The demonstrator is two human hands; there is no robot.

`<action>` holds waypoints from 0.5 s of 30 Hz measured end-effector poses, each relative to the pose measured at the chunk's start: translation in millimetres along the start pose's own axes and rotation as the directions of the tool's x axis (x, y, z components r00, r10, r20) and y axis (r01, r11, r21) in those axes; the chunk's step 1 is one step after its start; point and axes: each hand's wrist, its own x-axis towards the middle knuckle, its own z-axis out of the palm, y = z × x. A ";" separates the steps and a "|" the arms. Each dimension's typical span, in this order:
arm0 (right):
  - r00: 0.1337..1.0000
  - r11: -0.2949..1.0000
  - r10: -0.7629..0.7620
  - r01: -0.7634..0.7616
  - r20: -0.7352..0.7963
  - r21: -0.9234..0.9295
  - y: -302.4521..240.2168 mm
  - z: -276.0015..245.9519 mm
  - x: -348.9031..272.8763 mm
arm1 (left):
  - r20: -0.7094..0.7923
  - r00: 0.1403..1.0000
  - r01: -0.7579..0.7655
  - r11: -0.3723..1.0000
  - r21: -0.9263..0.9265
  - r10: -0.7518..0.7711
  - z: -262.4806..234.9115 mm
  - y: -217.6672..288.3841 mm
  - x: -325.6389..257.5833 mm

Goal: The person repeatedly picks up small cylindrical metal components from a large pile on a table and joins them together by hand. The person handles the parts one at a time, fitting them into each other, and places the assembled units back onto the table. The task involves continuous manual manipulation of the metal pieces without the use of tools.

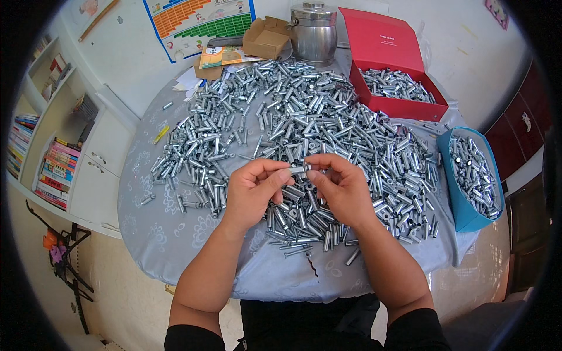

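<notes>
Between my hands, over the near middle of the table, is a small silver expansion bolt [298, 170], lying roughly sideways. My left hand [252, 192] pinches its left end between thumb and forefinger. At the other end, my right hand [344, 190] has its thumb and fingertips closed on it. The fingers partly hide the bolt. Around and beneath both hands spreads a large heap of similar metal bolts and sleeves [310, 126]. A few loose long bolts [297, 248] lie on the cloth just nearer to me than the heap.
The round table wears a grey patterned cloth [146, 228]. An open red box [404, 108] and a blue fabric bin [467, 219], both filled with metal parts, stand at the right. A lidded metal pot [314, 35] and a cardboard box [266, 38] sit at the back. A yellow pen-like object [161, 134] lies left.
</notes>
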 end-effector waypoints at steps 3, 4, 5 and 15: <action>0.998 0.996 0.052 -0.048 -0.042 0.080 -6.3 3.4 -0.9 | 0.003 1.000 0.009 1.000 -0.005 -0.009 0.5 -0.1 -0.1; 0.996 0.995 0.088 -0.087 -0.013 0.052 -5.9 2.0 -0.6 | 0.004 1.000 0.014 1.000 -0.007 -0.014 0.6 -0.4 -0.2; 0.992 0.992 0.124 -0.125 0.015 0.024 -5.2 -0.6 -0.2 | 0.005 1.000 0.013 1.000 -0.003 -0.013 0.6 -0.3 -0.4; 0.985 0.982 0.166 -0.169 0.036 0.079 -7.7 -1.4 0.1 | -0.006 1.000 0.006 1.000 -0.003 -0.006 -0.1 -2.3 0.5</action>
